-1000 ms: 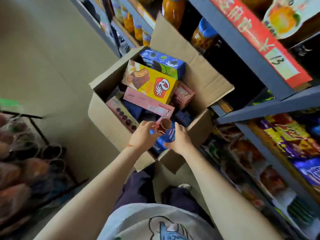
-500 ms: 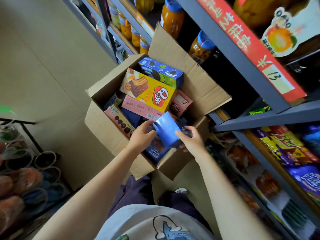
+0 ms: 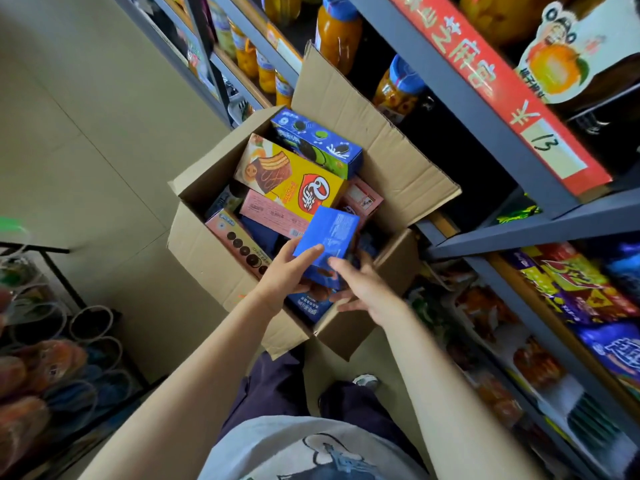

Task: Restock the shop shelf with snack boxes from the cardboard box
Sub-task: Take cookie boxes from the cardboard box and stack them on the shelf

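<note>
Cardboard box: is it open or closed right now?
Open. The cardboard box has its flaps folded outward, and snack boxes show inside, including the yellow box on top.
</note>
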